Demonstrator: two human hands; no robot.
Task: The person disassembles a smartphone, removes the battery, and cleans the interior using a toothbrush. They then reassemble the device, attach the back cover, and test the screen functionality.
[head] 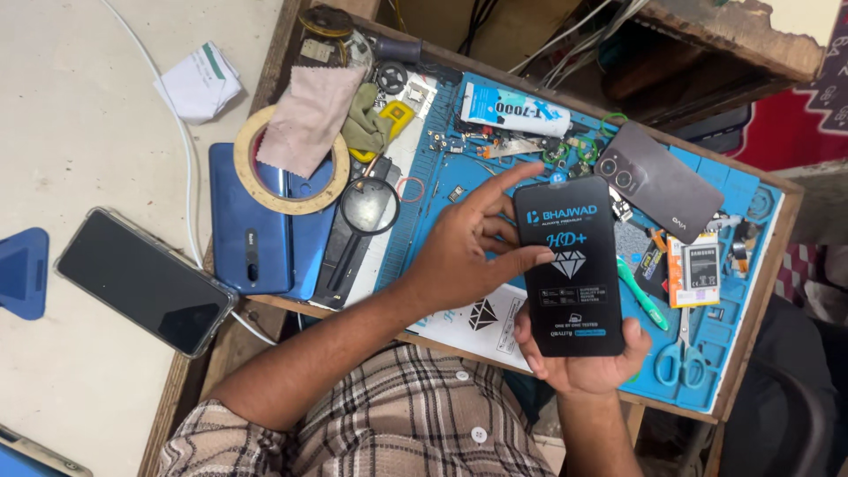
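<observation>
Right hand [590,358] cups the bottom of a flat black packet [568,265] from below, fingers curled up round its lower edge, holding it upright over the blue work mat [742,203]. Left hand [468,252] comes in from the side, fingers spread loosely, fingertips [530,258] touching the packet's left edge and top corner. Looks like the opening step, feeling for a flap or seam. Next move calls for a firm pinch at that edge. Scissors [678,353] lie just beside.
</observation>
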